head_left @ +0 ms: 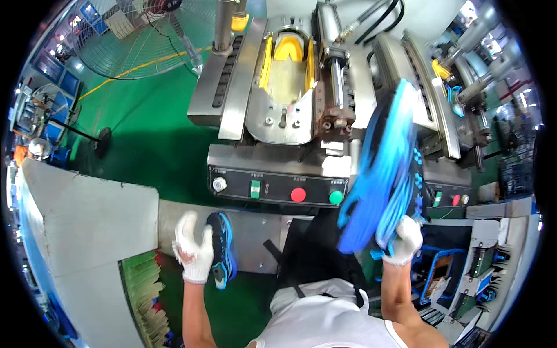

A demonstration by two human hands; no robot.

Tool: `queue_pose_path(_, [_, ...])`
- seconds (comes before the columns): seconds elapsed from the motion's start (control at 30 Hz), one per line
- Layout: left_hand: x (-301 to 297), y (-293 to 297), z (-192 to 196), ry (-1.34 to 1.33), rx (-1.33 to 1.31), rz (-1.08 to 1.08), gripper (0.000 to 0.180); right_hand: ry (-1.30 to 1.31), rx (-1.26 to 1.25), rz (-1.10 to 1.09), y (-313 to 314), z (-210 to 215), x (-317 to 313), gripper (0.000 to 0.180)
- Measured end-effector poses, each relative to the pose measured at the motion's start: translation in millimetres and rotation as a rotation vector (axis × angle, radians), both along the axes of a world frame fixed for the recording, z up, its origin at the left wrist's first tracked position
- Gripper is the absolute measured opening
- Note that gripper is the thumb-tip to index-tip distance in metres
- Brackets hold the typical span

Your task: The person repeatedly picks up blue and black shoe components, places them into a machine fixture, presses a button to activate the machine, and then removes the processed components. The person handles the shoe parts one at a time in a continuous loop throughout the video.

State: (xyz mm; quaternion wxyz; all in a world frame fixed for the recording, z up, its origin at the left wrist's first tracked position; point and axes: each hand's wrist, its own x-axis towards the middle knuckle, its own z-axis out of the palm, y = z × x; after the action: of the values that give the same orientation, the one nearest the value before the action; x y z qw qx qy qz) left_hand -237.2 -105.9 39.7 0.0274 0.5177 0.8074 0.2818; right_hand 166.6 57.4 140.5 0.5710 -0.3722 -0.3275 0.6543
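Observation:
My left hand (194, 248), in a white knit glove, is open with its thumb apart from the fingers. Just right of it, a black and blue sports shoe (221, 246) lies on a grey metal ledge (255, 232); I cannot tell whether they touch. My right hand (405, 240), gloved the same way, is closed on the lower end of another blue and black shoe (377, 174). That shoe is raised and tilted, its blue sole side smeared by motion. Ahead stands a metal pressing machine (281, 124) with yellow pads (289, 47) around its bed.
The machine's front panel carries a red button (298, 195) and a green button (336, 198). A second similar machine (432, 110) stands at right. A large wire fan (136, 35) is at far left over the green floor (139, 145). White panels (93, 214) flank my left side.

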Motion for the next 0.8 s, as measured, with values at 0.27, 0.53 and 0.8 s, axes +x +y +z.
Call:
queue_pose_path(0.27, [12.8, -102.4, -114.3, -0.152, -0.146, 0.096, 0.067, -0.363, 0.049, 0.339, 193.0, 72.6, -180.2, 0.024])
queue_pose_path(0.53, [11.9, -97.7, -118.3, -0.261, -0.045, 0.045, 0.046, -1.170, -0.084, 0.289, 337.6, 14.3, -247.2, 0.051])
queue_pose_path(0.8, [13.8, -102.7, -106.6, -0.286, -0.172, 0.086, 0.041, -1.607, 0.137, 0.143, 345.1, -58.9, -299.0, 0.047])
